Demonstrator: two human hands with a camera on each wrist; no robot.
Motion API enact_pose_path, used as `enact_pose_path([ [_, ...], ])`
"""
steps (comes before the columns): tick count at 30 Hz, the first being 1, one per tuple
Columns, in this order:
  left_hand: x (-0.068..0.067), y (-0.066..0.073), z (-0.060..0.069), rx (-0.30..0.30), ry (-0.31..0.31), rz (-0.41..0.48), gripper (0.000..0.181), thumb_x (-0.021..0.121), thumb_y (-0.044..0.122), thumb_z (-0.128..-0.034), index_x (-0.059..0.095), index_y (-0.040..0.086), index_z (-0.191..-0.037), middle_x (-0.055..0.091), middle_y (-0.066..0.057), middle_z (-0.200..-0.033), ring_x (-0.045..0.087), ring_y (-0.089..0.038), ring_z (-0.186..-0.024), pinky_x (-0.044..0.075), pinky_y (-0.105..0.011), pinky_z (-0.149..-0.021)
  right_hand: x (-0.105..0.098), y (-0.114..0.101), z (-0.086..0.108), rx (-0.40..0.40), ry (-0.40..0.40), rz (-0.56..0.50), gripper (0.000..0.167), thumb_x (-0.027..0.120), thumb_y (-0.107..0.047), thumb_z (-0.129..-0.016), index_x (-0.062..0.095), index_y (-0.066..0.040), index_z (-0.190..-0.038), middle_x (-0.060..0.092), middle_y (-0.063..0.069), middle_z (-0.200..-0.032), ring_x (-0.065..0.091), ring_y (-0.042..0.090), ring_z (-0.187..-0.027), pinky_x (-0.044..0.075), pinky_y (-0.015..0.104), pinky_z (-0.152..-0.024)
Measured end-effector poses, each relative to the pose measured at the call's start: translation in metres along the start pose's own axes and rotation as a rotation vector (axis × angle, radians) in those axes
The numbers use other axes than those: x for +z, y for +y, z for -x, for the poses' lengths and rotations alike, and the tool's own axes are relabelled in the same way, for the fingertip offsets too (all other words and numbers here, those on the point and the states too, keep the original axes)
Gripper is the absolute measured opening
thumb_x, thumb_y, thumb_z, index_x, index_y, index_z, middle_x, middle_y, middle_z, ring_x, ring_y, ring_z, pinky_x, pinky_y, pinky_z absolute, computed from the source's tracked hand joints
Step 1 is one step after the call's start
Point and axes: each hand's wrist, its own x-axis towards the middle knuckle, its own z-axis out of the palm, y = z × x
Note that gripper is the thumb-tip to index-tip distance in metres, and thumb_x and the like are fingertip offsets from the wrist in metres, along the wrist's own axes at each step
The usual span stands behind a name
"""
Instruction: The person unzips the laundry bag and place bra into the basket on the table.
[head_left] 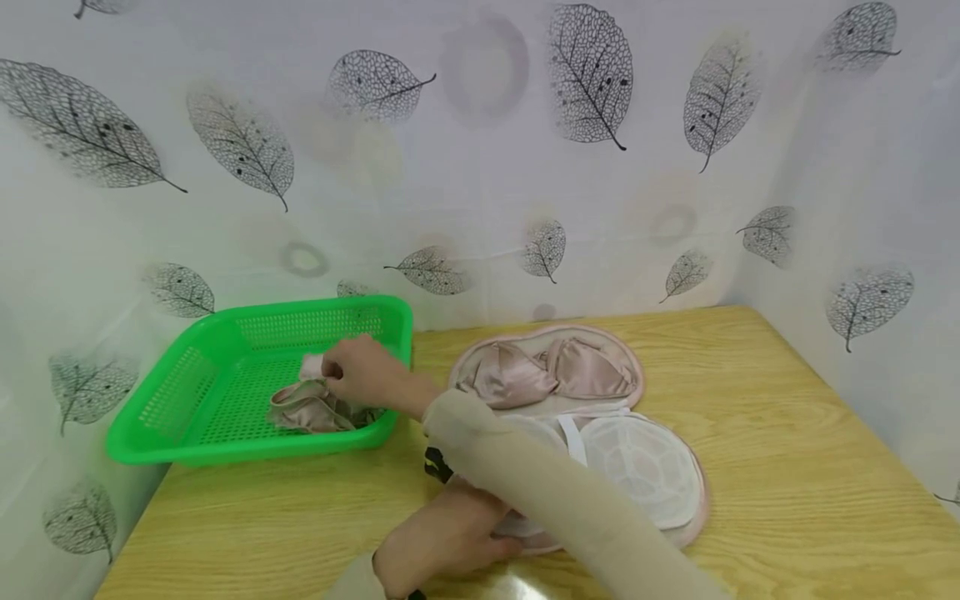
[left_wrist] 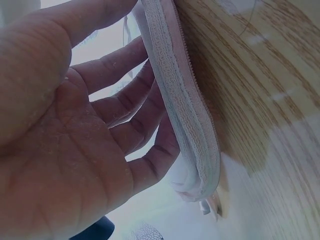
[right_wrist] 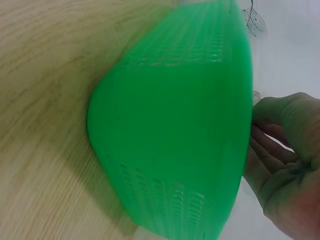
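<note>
In the head view, my right hand [head_left: 371, 375] reaches over the near right rim of the green basket [head_left: 225, 454] and pinches a satiny pinkish-brown garment [head_left: 311, 410] lying inside. A pale pink piece [head_left: 312, 365] shows by its fingertips. The right wrist view has the basket's wall hiding the garment. My left hand [head_left: 450, 529] rests at the near left of an open zippered bra case [head_left: 699, 521], partly under my right sleeve. In the left wrist view its fingers [left_wrist: 145, 127] lie against the case's zippered edge [left_wrist: 185, 100]. A pink satin bra [head_left: 510, 379] lies in the case's far half.
The case's near half has a white mesh cup liner [head_left: 641, 467] and a white strap [head_left: 573, 440]. Basket and case stand on a wood-grain table [head_left: 795, 467]. A leaf-print cloth [head_left: 480, 167] hangs behind and at both sides. My right forearm crosses above the left hand.
</note>
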Motion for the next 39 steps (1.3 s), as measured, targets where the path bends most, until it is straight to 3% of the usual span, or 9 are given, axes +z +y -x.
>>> enact_pose_path([
  [3, -0.002, -0.001, 0.001, -0.016, -0.026, 0.037, 0.051, 0.073, 0.04, -0.093, 0.06, 0.021, -0.138, 0.063, 0.006, -0.137, 0.059, -0.01, -0.123, 0.05, -0.034, -0.104, 0.003, -0.003, -0.001, -0.018, -0.027, 0.029, 0.016, 0.06, -0.01, -0.099, 0.076, -0.011, -0.096, 0.063, -0.006, -0.077, 0.046, 0.003, -0.062, 0.039, 0.014, -0.065],
  [8, 0.0, 0.0, 0.002, -0.014, 0.0, 0.04, 0.05, 0.072, 0.042, -0.0928, 0.061, 0.02, -0.136, 0.063, 0.006, -0.135, 0.06, -0.01, -0.122, 0.051, -0.03, -0.102, 0.007, -0.005, 0.0, -0.033, -0.039, 0.059, 0.016, 0.061, -0.01, -0.098, 0.073, -0.014, -0.089, 0.06, -0.007, -0.076, 0.044, 0.004, -0.064, 0.038, 0.014, -0.068],
  [14, 0.0, 0.001, 0.004, 0.0, 0.037, 0.014, 0.047, 0.074, 0.039, -0.0914, 0.063, 0.019, -0.133, 0.066, 0.004, -0.131, 0.061, -0.012, -0.118, 0.051, -0.03, -0.101, 0.006, -0.005, 0.001, -0.051, -0.055, 0.008, 0.013, 0.065, -0.014, -0.097, 0.075, -0.013, -0.09, 0.063, -0.008, -0.076, 0.046, 0.002, -0.062, 0.037, 0.011, -0.058],
  [21, -0.002, 0.001, 0.003, -0.001, 0.005, 0.028, 0.046, 0.072, 0.04, -0.0934, 0.062, 0.02, -0.133, 0.066, 0.005, -0.132, 0.061, -0.009, -0.118, 0.051, -0.029, -0.1, 0.001, -0.008, 0.005, -0.04, -0.05, -0.037, 0.014, 0.063, -0.013, -0.098, 0.077, -0.012, -0.096, 0.066, -0.009, -0.078, 0.049, 0.0, -0.06, 0.042, 0.012, -0.058],
  [24, -0.001, 0.0, 0.002, 0.015, 0.018, 0.002, 0.046, 0.072, 0.042, -0.0933, 0.06, 0.022, -0.133, 0.066, 0.006, -0.13, 0.062, -0.008, -0.117, 0.051, -0.03, -0.101, -0.006, -0.011, 0.006, -0.024, -0.039, -0.05, 0.015, 0.062, -0.014, -0.099, 0.077, -0.012, -0.099, 0.067, -0.009, -0.08, 0.05, 0.0, -0.062, 0.045, 0.014, -0.067],
  [28, 0.0, -0.001, 0.001, 0.031, 0.046, -0.038, 0.039, 0.074, 0.041, -0.0909, 0.063, 0.024, -0.125, 0.069, 0.01, -0.12, 0.063, -0.007, -0.11, 0.052, -0.033, -0.099, -0.018, -0.012, 0.007, -0.042, -0.003, -0.029, 0.015, 0.061, -0.012, -0.099, 0.076, -0.012, -0.098, 0.068, -0.007, -0.082, 0.05, 0.001, -0.065, 0.042, 0.013, -0.069],
  [29, 0.0, -0.001, 0.0, 0.03, 0.04, -0.036, 0.037, 0.075, 0.041, -0.0906, 0.064, 0.025, -0.122, 0.07, 0.012, -0.117, 0.063, -0.006, -0.108, 0.052, -0.033, -0.097, -0.02, -0.011, 0.007, -0.056, 0.01, -0.022, 0.015, 0.061, -0.012, -0.099, 0.076, -0.012, -0.097, 0.069, -0.006, -0.083, 0.05, 0.001, -0.066, 0.041, 0.012, -0.064],
  [35, -0.001, -0.001, -0.002, -0.01, -0.027, 0.032, 0.025, 0.073, 0.04, -0.0915, 0.069, 0.027, -0.113, 0.068, 0.014, -0.109, 0.061, -0.006, -0.103, 0.052, -0.032, -0.089, -0.034, 0.0, 0.013, -0.082, 0.083, -0.024, 0.016, 0.062, -0.009, -0.098, 0.078, -0.009, -0.098, 0.075, -0.003, -0.088, 0.057, 0.002, -0.072, 0.043, 0.01, -0.068],
  [39, -0.001, -0.002, 0.0, -0.021, -0.023, 0.065, 0.024, 0.071, 0.043, -0.0925, 0.07, 0.028, -0.111, 0.063, 0.013, -0.108, 0.058, -0.004, -0.1, 0.05, -0.03, -0.084, -0.045, 0.007, 0.023, -0.075, 0.109, -0.049, 0.015, 0.063, -0.009, -0.097, 0.077, -0.007, -0.098, 0.076, 0.001, -0.09, 0.06, 0.005, -0.076, 0.046, 0.011, -0.071],
])
